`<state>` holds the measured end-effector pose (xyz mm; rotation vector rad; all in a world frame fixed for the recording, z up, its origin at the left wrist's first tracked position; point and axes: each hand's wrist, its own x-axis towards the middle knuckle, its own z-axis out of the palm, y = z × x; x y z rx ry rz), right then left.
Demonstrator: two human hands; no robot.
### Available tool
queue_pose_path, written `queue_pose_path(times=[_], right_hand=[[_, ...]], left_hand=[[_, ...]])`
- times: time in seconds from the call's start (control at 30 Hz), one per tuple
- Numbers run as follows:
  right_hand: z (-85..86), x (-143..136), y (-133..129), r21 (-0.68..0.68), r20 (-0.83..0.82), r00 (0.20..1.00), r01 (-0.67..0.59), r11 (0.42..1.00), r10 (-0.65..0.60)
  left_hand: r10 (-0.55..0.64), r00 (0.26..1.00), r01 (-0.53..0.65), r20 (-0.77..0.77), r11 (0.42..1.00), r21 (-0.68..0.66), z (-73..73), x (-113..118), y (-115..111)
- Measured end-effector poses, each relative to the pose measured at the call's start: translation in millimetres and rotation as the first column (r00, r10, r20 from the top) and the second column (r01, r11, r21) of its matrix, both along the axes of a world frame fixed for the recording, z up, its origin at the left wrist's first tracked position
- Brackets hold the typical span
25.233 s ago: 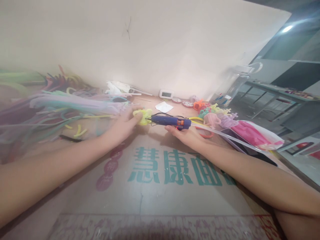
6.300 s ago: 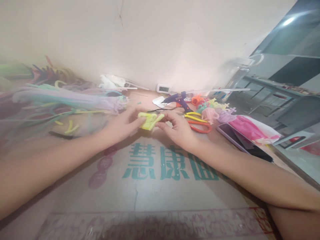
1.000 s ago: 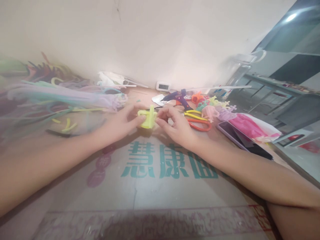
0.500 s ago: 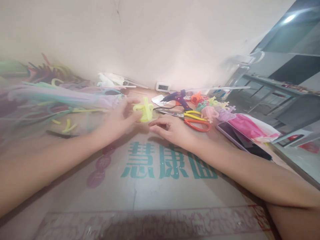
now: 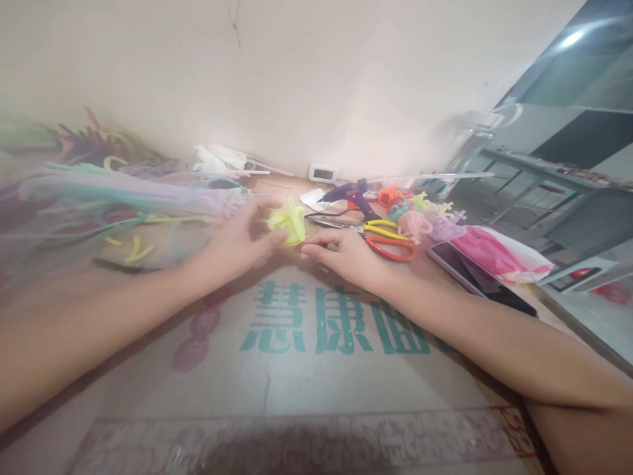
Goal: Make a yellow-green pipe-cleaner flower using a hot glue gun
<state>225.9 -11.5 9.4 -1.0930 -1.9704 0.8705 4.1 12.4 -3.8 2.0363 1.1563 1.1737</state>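
A small yellow piece of bent pipe cleaner [image 5: 291, 221] is gripped between the thumb and fingers of my left hand [image 5: 250, 231], above the middle of the table. At its lower right edge is my right hand [image 5: 333, 251], with thumb and index finger pinched together. Whether anything tiny is between those fingertips is too small to tell. Just beyond my right hand lie scissors with red handles [image 5: 393, 249] and pliers with yellow handles [image 5: 386, 228]. Behind them rests a purple glue gun [image 5: 353, 194].
Pipe cleaners [image 5: 148, 191] are heaped at the left. A small digital clock [image 5: 322, 173] stands by the wall. To the right are colourful twisted pieces [image 5: 415, 224], a phone [image 5: 479, 277] and a pink-and-white bag [image 5: 504, 254].
The yellow piece has turned and tilted in my left hand, with my left thumb now over its front. My right thumb and index finger have closed together beside it.
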Motion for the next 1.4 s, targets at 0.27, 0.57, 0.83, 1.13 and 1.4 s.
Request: queue_pose_path(times=[0.27,0.57,0.83,1.13,1.4], right_hand=[[-0.7,3.0,-2.4,0.352,0.101,0.994,-0.071,0.933,0.038],[-0.7,4.5,-13.2,0.583,0.137,0.985,-0.168,0.795,0.107],[-2.7,2.1,-7.6,0.415,0.111,0.993,-0.019,0.909,-0.030],[-3.2,1.7,-6.1,0.416,0.140,0.990,-0.051,0.908,-0.009],[-1.6,2.4,-3.8,0.442,0.171,0.985,-0.083,0.893,0.007]], left_hand=[[0.017,0.998,-0.017,0.053,1.000,0.002,-11.6,-3.8,11.9],[0.040,0.998,-0.039,0.051,0.999,-0.013,-8.0,-2.3,10.3],[0.013,0.991,-0.007,0.131,0.999,-0.047,-12.9,-3.7,10.9],[-0.001,0.990,0.003,0.142,1.000,-0.018,-13.8,-2.4,11.8],[-0.003,0.988,0.013,0.155,0.998,-0.067,-11.4,-2.4,8.2]])
